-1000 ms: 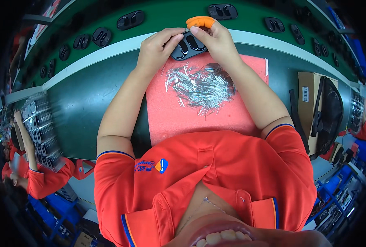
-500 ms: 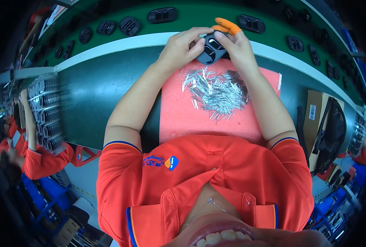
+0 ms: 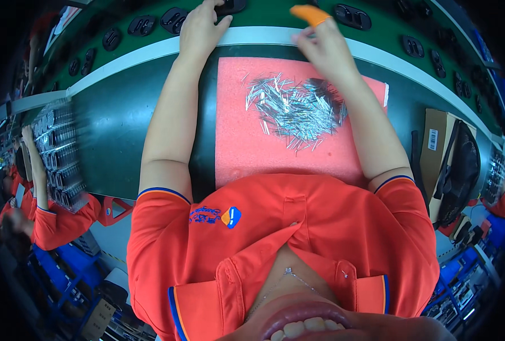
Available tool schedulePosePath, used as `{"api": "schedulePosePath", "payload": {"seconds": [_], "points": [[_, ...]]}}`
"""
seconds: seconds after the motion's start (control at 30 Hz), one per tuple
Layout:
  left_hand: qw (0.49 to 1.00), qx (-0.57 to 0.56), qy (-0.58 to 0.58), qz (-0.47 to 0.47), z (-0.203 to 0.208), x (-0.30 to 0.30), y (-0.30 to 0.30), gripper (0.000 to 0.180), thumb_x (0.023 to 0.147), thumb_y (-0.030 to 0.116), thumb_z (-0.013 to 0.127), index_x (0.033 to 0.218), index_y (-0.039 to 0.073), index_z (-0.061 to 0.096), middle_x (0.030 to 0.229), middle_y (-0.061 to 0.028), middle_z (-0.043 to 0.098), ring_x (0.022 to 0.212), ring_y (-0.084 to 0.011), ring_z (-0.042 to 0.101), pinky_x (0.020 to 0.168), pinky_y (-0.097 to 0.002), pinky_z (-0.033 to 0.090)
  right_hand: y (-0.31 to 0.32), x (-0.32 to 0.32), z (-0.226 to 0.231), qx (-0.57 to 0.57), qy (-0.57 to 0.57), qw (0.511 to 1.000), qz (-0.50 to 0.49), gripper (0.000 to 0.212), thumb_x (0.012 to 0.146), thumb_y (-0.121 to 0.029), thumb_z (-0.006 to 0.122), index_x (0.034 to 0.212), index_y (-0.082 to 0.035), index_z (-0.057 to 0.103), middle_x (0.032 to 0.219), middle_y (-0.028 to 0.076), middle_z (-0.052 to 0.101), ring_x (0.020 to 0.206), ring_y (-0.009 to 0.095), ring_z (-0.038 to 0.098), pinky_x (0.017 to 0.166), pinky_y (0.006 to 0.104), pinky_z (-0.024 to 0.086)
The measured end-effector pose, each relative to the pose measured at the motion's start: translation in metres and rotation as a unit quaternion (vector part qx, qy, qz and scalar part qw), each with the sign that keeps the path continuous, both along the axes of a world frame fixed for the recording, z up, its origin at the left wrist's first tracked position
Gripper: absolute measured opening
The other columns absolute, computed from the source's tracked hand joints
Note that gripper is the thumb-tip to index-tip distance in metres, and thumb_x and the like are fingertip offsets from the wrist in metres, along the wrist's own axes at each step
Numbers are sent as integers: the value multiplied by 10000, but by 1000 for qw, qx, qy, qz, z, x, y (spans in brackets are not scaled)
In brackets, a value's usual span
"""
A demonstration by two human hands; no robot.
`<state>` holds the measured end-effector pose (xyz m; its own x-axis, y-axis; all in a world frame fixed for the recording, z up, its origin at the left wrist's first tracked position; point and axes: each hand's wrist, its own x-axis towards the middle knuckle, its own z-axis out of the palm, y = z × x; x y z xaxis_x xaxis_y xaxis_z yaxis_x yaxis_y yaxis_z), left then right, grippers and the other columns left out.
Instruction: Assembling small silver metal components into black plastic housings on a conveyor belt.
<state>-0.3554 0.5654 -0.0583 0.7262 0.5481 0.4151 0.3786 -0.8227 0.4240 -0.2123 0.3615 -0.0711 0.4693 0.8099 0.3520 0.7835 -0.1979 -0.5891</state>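
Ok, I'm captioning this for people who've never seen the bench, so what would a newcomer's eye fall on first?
Probably the heap of thin silvery pieces on the pink mat, at the picture's upper middle. Next, the bright orange finger covering on the right hand, near the white rail. The left hand is beside a dark case at the top edge.

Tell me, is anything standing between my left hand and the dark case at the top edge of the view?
Nothing visible is in the way: your left hand is right beside the dark case, beyond the pale rail. The picture's upper edge cuts the case off, so its far side can't be checked.
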Motion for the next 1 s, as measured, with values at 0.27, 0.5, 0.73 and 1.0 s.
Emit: {"api": "schedulePosePath", "payload": {"seconds": [0.27,0.5,0.73,1.0], "points": [[993,-101,-55,20,-16,5,-7,113,868,112,635,954,53,590,686,-82,624,572,-172,603,563,-294,469,-2,-60,11,-95,-148,979,98,116,770,-123,639,809,-14,631,819,145,578,736,303,624,684,385,523],[792,-509,-318,-114,-1,35,-30,109,957,144,533,1035,75,500,871,-84,645,718,-112,625,592,-203,466,-2,-58,9,-95,-216,965,118,103,732,-92,613,738,10,615,782,145,584,670,304,631,631,403,533],[849,-383,-348,-102,-26,43,-30,213,965,110,490,1169,73,445,762,8,507,587,-52,431,531,-179,372,-9,-18,6,-123,129,970,164,269,898,-260,602,936,6,591,795,108,584,739,184,580,702,316,468],[880,-389,-217,-166,-31,34,-32,354,894,78,629,1234,53,533,796,8,618,701,-42,534,635,-182,427,-1,13,7,-51,404,912,50,249,951,-264,551,1041,-32,536,806,25,574,753,97,537,721,232,433]]}}
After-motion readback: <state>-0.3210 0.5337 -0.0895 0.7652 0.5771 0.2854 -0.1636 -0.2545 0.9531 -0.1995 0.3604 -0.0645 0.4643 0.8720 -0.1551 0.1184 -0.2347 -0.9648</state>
